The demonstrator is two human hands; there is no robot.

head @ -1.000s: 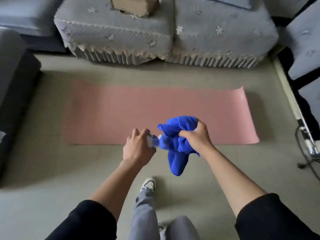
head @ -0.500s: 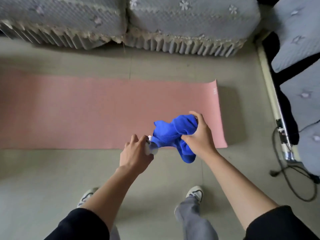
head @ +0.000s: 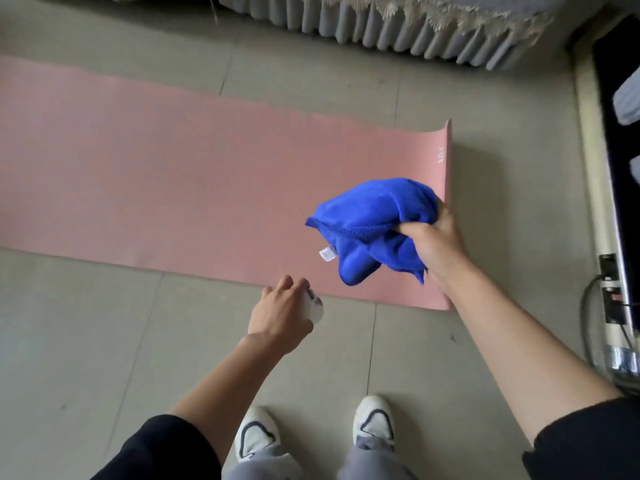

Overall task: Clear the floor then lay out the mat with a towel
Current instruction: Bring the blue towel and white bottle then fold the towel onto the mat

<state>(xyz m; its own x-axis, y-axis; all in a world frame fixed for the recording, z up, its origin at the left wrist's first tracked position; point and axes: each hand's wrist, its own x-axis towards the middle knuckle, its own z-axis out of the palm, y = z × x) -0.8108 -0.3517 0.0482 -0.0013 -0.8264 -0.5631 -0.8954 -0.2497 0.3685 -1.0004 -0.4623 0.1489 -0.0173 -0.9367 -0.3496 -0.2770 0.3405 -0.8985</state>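
Observation:
A pink mat lies unrolled flat on the tiled floor, its right end curling up slightly. My right hand grips a bunched blue towel above the mat's right end; a small white tag hangs from the towel. My left hand hovers over the floor just in front of the mat's near edge, closed around a small white object that is mostly hidden by the fingers.
A grey sofa with a fringed cover runs along the far side. At the right stand dark furniture, a power strip and cables on the floor. My two white shoes stand on the tiles near the mat.
My hands have moved apart: the right one carried the towel to the right and up, away from the left hand. The view has shifted right and closer to the mat's right end.

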